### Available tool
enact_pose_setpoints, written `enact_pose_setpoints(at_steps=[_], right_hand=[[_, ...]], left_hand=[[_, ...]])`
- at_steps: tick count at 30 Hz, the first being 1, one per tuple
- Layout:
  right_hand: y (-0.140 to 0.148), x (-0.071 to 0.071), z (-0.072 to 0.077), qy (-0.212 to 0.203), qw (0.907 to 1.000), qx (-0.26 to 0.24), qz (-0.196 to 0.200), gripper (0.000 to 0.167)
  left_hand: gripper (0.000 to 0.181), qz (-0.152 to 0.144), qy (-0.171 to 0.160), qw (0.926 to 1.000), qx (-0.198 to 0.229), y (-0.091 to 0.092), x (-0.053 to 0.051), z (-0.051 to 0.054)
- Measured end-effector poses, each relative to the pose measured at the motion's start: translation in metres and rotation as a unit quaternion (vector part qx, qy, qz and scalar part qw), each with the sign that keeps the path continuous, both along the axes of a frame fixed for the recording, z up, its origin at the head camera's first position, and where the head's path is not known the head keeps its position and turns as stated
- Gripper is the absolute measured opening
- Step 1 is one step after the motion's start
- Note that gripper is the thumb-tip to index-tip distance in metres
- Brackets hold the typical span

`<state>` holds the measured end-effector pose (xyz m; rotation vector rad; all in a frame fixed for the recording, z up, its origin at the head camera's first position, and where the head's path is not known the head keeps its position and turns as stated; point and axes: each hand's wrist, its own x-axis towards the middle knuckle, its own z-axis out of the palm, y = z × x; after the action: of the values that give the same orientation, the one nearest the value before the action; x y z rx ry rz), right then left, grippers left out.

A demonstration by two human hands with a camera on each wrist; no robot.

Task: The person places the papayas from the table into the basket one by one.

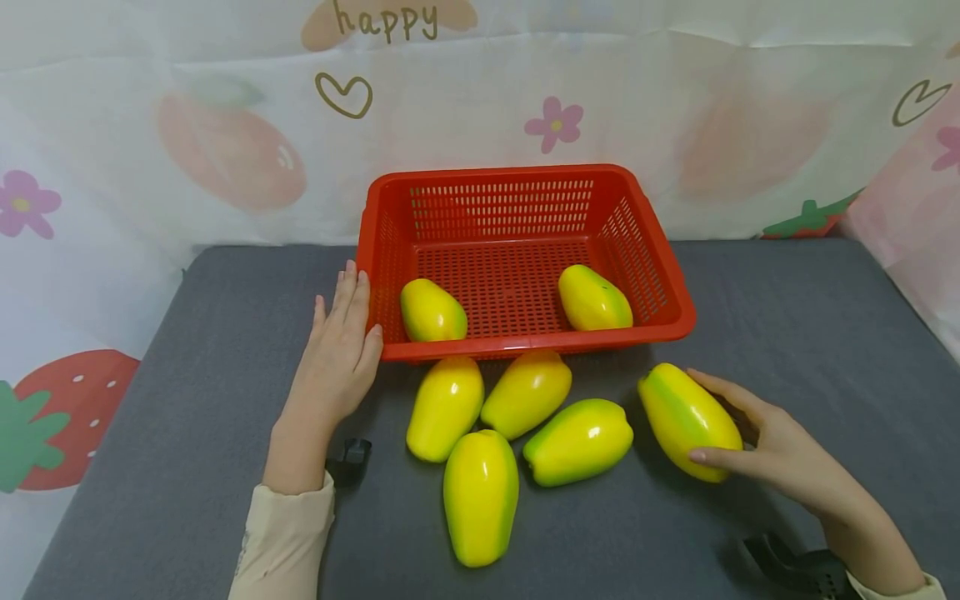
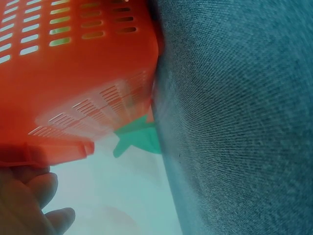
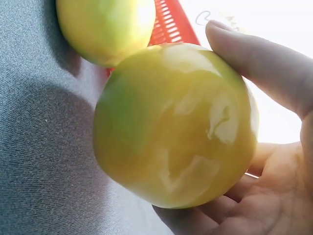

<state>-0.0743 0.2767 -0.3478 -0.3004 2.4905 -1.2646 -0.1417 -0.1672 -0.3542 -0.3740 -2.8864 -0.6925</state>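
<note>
The held fruit (image 1: 686, 421), yellow with a green streak, is at the right of the scene, nearer than the basket's near right corner, its narrower end pointing far and left. The right hand (image 1: 780, 450) grips it from the right, thumb on the near side and fingers curved round the far side, parted only as wide as the fruit's body. The right-wrist view shows its glossy rounded end filling the space between thumb and fingers. The left hand (image 1: 333, 354) lies open with its fingers straight against the left side of the red basket (image 1: 532, 343), thumb at the near left corner, grasping nothing. Inside the basket, both close to its near wall, are a left fruit (image 1: 433, 311) and a right fruit (image 1: 595, 298), well apart. Four more lie loose on the grey surface (image 1: 202, 417) just in front: a far left one (image 1: 446, 408) and a far middle one (image 1: 527, 394) by the near rim, a slanted one (image 1: 579, 442) to the right, and the nearest one (image 1: 481, 498) pointing toward the basket. Behind everything hangs a pale printed cloth (image 1: 465, 108) with flowers, hearts and the word "happy".
</note>
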Motion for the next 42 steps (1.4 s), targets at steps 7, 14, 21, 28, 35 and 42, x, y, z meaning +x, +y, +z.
enact_pose_setpoints(at_steps=[7,14,21,28,35,42], right_hand=[[0.001,-0.001,-0.002,0.025,0.9996,-0.010,-0.001,0.078],[0.000,0.000,0.003,0.016,0.9997,-0.015,-0.011,0.076],[0.003,0.001,0.006,0.017,0.9998,-0.008,-0.012,0.077],[0.000,0.000,0.011,0.035,0.9993,-0.012,-0.002,0.077],[-0.003,-0.003,0.021,0.073,0.9973,-0.003,0.012,0.080],[-0.011,-0.006,0.032,0.108,0.9938,-0.006,0.028,0.081]], left_hand=[[0.060,0.003,-0.001,1.0000,0.000,-0.001,0.000,0.001],[0.060,0.002,-0.004,1.0000,0.003,0.000,-0.001,0.001],[0.061,-0.001,-0.016,0.9999,0.001,0.002,-0.001,-0.002],[0.061,0.002,-0.009,1.0000,0.002,0.002,-0.001,-0.003],[0.061,0.004,0.003,1.0000,0.003,0.002,-0.002,-0.003],[0.062,0.008,0.002,1.0000,0.000,0.001,-0.002,-0.001]])
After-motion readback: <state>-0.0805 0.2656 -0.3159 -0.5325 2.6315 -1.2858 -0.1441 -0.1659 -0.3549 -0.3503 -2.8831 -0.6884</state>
